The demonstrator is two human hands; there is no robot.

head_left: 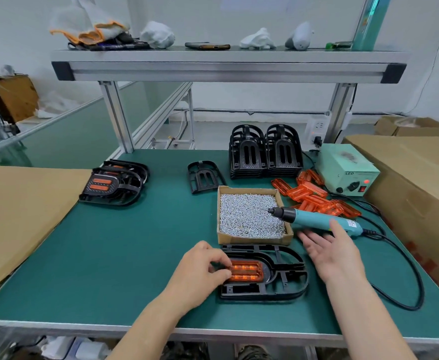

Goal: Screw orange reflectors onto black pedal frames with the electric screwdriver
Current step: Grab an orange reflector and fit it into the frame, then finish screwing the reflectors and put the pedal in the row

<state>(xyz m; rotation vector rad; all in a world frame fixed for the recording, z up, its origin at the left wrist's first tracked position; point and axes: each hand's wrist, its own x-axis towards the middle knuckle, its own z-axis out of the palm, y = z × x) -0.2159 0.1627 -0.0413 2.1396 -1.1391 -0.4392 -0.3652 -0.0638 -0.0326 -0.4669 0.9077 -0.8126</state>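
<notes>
A black pedal frame (285, 279) lies flat near the table's front edge with an orange reflector (247, 271) seated in it. My left hand (202, 268) rests on the reflector's left end, fingertips pinching at it. My right hand (335, 250) hovers open, palm up, just right of the frame and below the teal electric screwdriver (314, 219). The screwdriver lies across the right rim of a cardboard box of small silver screws (249, 214), its bit over the screws. Loose orange reflectors (314, 198) are piled behind it.
Two stacks of bare black frames (265, 152) stand at the back, a single frame (205, 176) in front of them. Frames with reflectors fitted (114, 183) sit at the left. A green power unit (348, 170), its black cable (405, 279) and cardboard boxes (415, 178) crowd the right.
</notes>
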